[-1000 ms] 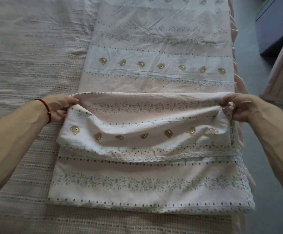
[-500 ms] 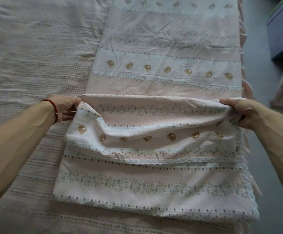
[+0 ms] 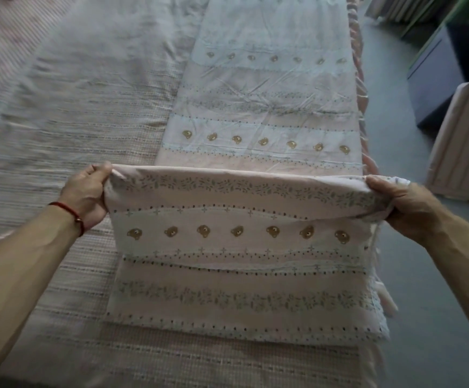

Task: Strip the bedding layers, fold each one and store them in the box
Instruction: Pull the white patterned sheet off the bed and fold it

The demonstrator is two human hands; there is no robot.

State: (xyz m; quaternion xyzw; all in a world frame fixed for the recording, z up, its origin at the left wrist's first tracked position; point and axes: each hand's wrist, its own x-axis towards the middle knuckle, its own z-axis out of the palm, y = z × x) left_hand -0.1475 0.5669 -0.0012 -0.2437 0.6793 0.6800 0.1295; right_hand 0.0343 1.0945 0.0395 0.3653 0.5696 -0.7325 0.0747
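Observation:
A pink and white sheet (image 3: 255,113) printed with small bears and leaf bands lies as a long strip along the bed's right side. Its near end (image 3: 241,247) is folded over in layers. My left hand (image 3: 87,191), with a red cord at the wrist, grips the fold's left corner. On the other corner my right hand (image 3: 404,203) has the bunched cloth in its fingers. The fold is raised and pulled taut between both hands.
A beige woven bed cover (image 3: 68,121) spreads under the sheet and to the left. Grey floor (image 3: 412,275) runs along the bed's right edge. A pale striped fabric box (image 3: 468,141) stands on the floor at right, with dark furniture (image 3: 434,79) behind it.
Both hands have lifted the folded edge higher and stretched it flat, so the slack in the cloth is gone. The view has tilted up along the bed.

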